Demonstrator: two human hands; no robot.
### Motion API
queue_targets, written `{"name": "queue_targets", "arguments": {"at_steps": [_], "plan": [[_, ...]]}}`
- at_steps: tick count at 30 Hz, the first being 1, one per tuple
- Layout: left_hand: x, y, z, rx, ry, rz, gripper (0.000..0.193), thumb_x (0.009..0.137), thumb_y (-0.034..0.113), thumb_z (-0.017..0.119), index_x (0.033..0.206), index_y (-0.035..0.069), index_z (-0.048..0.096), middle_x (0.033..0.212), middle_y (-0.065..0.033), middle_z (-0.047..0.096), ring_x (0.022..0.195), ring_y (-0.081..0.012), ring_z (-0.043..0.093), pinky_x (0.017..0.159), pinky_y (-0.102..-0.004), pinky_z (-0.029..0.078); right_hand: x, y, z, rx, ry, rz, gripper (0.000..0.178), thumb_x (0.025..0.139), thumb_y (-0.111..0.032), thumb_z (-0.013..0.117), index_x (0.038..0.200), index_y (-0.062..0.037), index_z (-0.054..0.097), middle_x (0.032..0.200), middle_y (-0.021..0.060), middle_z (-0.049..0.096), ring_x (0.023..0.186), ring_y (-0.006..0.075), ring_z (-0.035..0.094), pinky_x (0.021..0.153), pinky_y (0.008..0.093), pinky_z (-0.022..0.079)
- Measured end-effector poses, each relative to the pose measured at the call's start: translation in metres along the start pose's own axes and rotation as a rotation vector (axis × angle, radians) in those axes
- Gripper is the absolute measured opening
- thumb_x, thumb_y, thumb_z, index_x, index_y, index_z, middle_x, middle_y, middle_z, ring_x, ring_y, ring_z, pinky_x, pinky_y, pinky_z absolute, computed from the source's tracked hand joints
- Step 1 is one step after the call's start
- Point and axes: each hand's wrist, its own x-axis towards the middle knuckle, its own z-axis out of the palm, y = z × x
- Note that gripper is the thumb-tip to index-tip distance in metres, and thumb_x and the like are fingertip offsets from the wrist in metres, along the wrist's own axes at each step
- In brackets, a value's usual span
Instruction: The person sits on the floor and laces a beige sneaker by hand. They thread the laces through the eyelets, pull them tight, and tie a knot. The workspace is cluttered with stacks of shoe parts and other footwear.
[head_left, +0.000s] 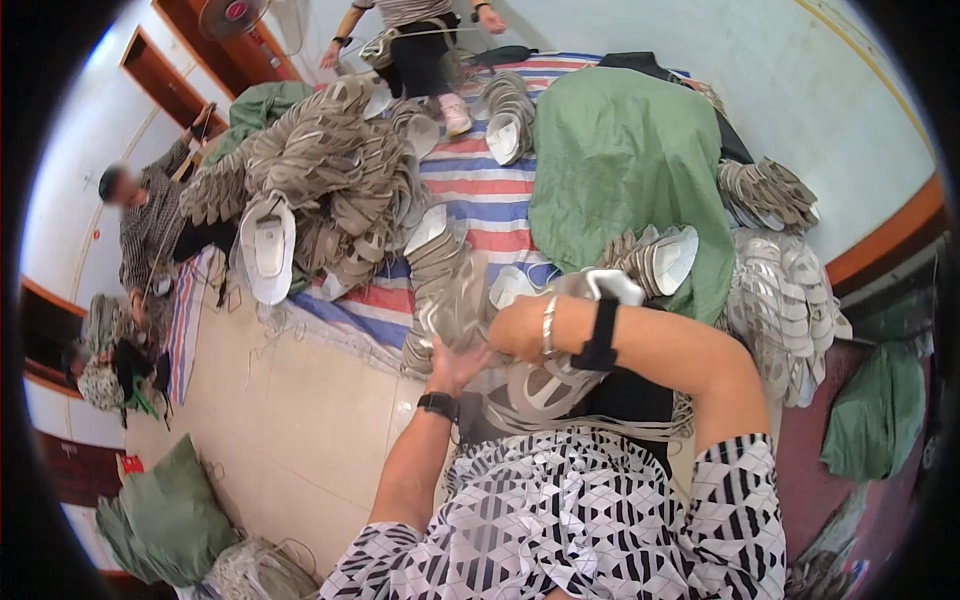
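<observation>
Lying on the near side of the right hand [517, 330], a beige shoe top [545, 388] is seen at the lap. The right hand's fingers are blurred and turned away; whether anything is grasped cannot be told. The left hand [460, 368] is held spread, with nothing clenched. Straight beyond it, and to the far left of the right hand, a blurred shoe stack [460, 295] is placed, its long axis running near to far. Farther off, a striped sheet [480, 187] is partly covered by a shoe pile [335, 165].
</observation>
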Motion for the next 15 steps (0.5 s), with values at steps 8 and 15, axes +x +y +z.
{"name": "queue_targets", "arguments": {"at_steps": [8, 15], "plan": [[-0.082, 0.001, 0.131, 1.150, -0.815, 0.632, 0.050, 0.093, 0.035, 0.050, 0.131, 0.004, 0.046, 0.125, -0.0102, 0.055, 0.119, -0.0214, 0.048, 0.101, -0.0346, 0.036, 0.018, -0.016, 0.050, -0.119, 0.440, -0.060, 0.014, 0.069, -0.014, 0.067, 0.083, -0.0123, 0.071, 0.090, 0.0089, 0.068, 0.089, 0.0269, 0.064, 0.073, 0.0413, 0.047], [-0.056, -0.034, 0.169, 2.010, -0.898, 0.835, 0.055, 0.079, 0.037, 0.070, 0.115, -0.001, 0.054, 0.107, -0.0133, 0.059, 0.098, -0.0183, 0.055, 0.085, -0.0317, 0.044, -0.021, -0.038, 0.089, -0.121, 0.840, 0.023, 0.017, 0.069, -0.016, 0.061, 0.084, -0.0105, 0.068, 0.090, 0.0081, 0.063, 0.086, 0.0252, 0.060, 0.073, 0.0386, 0.045]]}}
